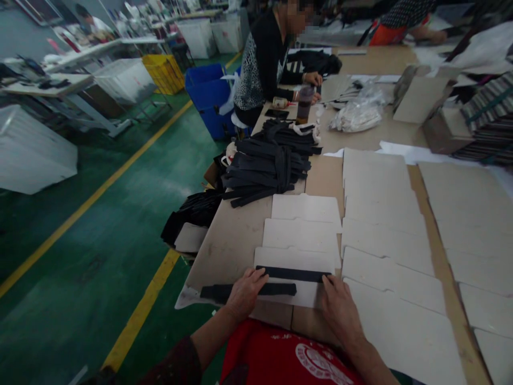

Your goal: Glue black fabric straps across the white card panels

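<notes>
A black fabric strip [294,274] lies straight across the nearest pale board of a short overlapping row. The fingers of my left hand [245,293] pinch or press its left end. At its right end, my right hand [340,306] holds it down with the fingertips. More black strips [278,289] lie just below, running under my left hand. Farther up the row are further pale boards [300,233]. A big bundle of black strips [260,168], tied round the middle, rests beyond them near the table's left edge.
Overlapping rows of pale boards [385,235] cover the right side of the table. Beyond the bundle are a drink cup [305,104], a plastic bag [358,113] and a seated co-worker [258,64]. A box of black pieces [192,214] sits beside the left edge; blue bins [208,96] stand behind.
</notes>
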The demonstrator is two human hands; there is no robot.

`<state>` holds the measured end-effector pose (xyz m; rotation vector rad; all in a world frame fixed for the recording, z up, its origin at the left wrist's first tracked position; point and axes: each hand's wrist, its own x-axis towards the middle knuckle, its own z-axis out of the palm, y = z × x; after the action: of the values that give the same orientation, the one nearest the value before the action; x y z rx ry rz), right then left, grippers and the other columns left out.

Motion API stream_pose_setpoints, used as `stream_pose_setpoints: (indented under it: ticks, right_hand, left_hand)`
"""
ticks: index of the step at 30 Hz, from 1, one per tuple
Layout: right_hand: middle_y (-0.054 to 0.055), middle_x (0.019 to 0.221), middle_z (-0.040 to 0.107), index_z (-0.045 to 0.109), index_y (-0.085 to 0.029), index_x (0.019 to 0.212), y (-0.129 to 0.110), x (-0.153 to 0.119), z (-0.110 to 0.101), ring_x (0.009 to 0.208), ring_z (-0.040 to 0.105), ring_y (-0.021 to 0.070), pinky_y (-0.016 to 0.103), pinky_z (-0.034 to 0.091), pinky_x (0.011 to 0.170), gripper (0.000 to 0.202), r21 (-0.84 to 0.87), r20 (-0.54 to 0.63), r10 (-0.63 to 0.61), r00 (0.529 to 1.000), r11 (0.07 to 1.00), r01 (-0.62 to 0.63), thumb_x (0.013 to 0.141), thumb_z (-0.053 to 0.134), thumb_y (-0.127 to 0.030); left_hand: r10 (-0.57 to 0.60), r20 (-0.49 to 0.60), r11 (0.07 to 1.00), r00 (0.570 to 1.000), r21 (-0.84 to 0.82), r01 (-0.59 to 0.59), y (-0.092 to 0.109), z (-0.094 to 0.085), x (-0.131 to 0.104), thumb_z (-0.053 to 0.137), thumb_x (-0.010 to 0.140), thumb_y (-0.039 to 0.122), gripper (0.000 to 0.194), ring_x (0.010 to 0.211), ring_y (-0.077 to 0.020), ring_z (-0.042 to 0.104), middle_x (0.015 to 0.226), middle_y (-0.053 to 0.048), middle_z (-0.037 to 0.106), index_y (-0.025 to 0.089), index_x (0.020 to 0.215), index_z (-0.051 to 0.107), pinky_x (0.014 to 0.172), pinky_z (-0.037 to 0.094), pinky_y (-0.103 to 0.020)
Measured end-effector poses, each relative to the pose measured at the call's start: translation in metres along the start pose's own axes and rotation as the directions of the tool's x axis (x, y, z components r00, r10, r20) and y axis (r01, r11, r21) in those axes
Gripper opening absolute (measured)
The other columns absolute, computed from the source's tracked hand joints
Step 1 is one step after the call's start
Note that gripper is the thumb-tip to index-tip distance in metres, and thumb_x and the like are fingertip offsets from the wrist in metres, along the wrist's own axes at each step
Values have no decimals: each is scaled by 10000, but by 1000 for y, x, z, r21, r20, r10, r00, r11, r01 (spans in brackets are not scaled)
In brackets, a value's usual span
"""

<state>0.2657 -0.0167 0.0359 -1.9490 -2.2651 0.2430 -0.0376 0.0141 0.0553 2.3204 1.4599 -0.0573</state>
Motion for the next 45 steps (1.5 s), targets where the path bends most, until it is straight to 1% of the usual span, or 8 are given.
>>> stream_pose_setpoints:
  ticks: [10, 17, 22, 26, 29, 31, 36, 45]
  right_hand:
    - [192, 1226, 583, 635, -102, 1152, -10, 2, 0, 1093, 554, 290, 451, 481, 959, 296, -23, -73, 91, 993, 995, -93, 916, 475, -179]
    - [181, 1265, 574, 660, -159, 1115, -40, -35, 20, 1184, 539, 299, 458, 489, 1007, 277, 166, -84, 38, 996, 986, -24, 889, 510, -210]
    - [136, 1139, 654, 682, -190, 1052, -40, -12, -6, 1083, 613, 255, 428, 509, 975, 286, 433, -39, 157, 987, 893, -125, 929, 440, -281]
    - [80, 919, 703, 698, -205, 923, -43, 29, -48, 884, 652, 237, 401, 535, 838, 328, 653, 159, 255, 954, 698, -295, 927, 463, -434]
    - [59, 941, 719, 685, -209, 1093, -69, 51, -70, 827, 671, 216, 362, 552, 757, 397, 785, 347, 221, 912, 464, -411, 889, 518, -507]
    - [65, 1014, 709, 633, -197, 1210, -88, 62, -78, 771, 665, 186, 339, 555, 723, 462, 828, 362, 193, 912, 382, -410, 871, 535, -496]
    - [71, 1071, 672, 573, -180, 1278, -100, 76, -83, 713, 623, 143, 304, 540, 685, 489, 831, 244, 236, 941, 449, -328, 853, 526, -416]
    - [72, 1128, 664, 569, -219, 1314, -71, 81, -74, 862, 647, 173, 329, 538, 796, 435, 807, 147, 178, 973, 547, -222, 912, 487, -364]
  left_hand:
    - [-189, 32, 977, 981, -97, 191, -2, -12, -4, 419, 765, -31, 620, 1335, -234, 414, 1491, -94, 458, 197, 1305, 621, 1130, 363, -381]
    - [-190, 136, 975, 972, -93, 204, -35, -18, -52, 392, 716, -63, 677, 1367, -231, 404, 1502, -55, 463, 229, 1274, 640, 1136, 356, -393]
    - [-352, 109, 919, 930, -146, 365, -54, -34, -71, 385, 731, -53, 647, 1348, -226, 454, 1485, -86, 480, 202, 1278, 615, 1132, 342, -395]
    - [-411, 210, 761, 887, -457, 460, -27, -71, -39, 476, 933, 342, 335, 953, -230, 677, 1056, -85, 726, 197, 1187, 638, 874, 486, -338]
    - [-273, 415, 429, 868, -755, 495, 3, -90, -9, 430, 912, 591, 548, 581, -155, 631, 860, -90, 731, 128, 1115, 641, 524, 404, -244]
    - [-139, 471, 195, 871, -850, 490, 20, -93, 5, 413, 879, 690, 679, 494, -120, 582, 834, -97, 721, 101, 1152, 612, 433, 301, -218]
    - [-59, 473, -54, 879, -881, 470, 39, -86, 21, 497, 831, 734, 735, 436, -96, 546, 730, -65, 694, 95, 1184, 580, 390, 252, -202]
    - [-140, 534, -123, 834, -845, 521, 53, -75, 41, 564, 776, 757, 771, 440, -94, 547, 694, -57, 689, 89, 1160, 575, 380, 258, -196]
